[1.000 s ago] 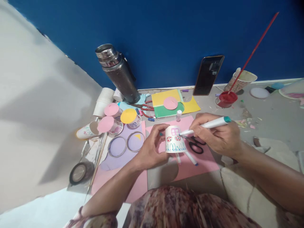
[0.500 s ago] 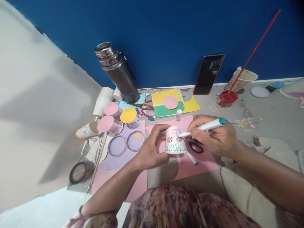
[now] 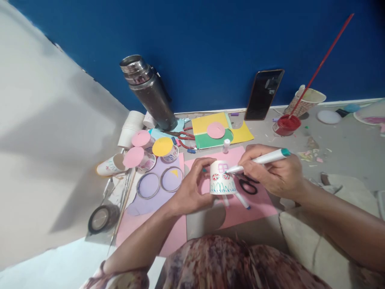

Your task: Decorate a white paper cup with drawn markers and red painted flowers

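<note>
My left hand [image 3: 194, 186] is closed around the left side of a white paper cup [image 3: 221, 188], held upside down. On the cup's side are a pink window, two red flower-like blobs and a row of green grass strokes. In my right hand [image 3: 272, 172] is a white marker [image 3: 266, 159] with a green end, gripped like a pen. Its tip meets the cup, or nearly so, just above the right blob. Behind the right fingers lie black-handled scissors [image 3: 248, 186], partly covered. A blue-ended marker [image 3: 242, 200] rests on pink paper [image 3: 240, 214] below the cup.
Decorated cups with pink and yellow paper discs [image 3: 163, 146] stand at left, near two tape rings [image 3: 148, 185]. Behind them rise a steel flask [image 3: 152, 94] and stacked cups [image 3: 131, 128]. A phone [image 3: 264, 94] leans on the blue wall; a red paint jar [image 3: 286, 125] holds a brush.
The marker in my right hand has shifted very slightly, its tip still at the spot by the right blob. My left hand and the cup have stayed in place.
</note>
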The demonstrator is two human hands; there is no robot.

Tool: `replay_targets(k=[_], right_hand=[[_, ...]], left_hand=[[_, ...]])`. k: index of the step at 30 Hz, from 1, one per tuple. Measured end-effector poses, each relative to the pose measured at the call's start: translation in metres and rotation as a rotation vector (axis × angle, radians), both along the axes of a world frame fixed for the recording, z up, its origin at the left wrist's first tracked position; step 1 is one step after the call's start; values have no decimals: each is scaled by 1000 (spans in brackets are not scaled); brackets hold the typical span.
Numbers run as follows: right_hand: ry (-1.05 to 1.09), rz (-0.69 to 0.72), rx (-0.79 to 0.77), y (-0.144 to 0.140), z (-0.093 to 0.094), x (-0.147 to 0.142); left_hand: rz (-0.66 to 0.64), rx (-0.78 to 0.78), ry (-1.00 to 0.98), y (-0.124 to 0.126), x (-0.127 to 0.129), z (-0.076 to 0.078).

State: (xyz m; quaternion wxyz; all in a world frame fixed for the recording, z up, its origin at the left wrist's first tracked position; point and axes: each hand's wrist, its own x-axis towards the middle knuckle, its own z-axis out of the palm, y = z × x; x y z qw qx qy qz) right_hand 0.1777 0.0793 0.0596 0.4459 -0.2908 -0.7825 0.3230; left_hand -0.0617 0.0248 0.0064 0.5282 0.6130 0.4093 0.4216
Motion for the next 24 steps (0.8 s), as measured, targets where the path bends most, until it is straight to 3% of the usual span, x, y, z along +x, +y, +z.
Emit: replay_targets(k=[6, 12, 17, 19, 22, 24], right_hand=[[72, -89, 45, 1, -11, 5], [168, -98, -35, 5, -16, 4], [380, -180, -285, 34, -9, 4], [444, -207, -310, 52, 0, 8], [568, -145, -522, 67, 17, 17], [605, -146, -569, 63, 20, 22]], left_hand=[[0, -18, -80, 1, -3, -10], [4, -102, -187, 5, -2, -16], [40, -175, -251, 12, -1, -20], [32, -193, -281, 13, -2, -20], [22, -208, -352, 14, -5, -16], [38, -220, -385, 15, -7, -13]])
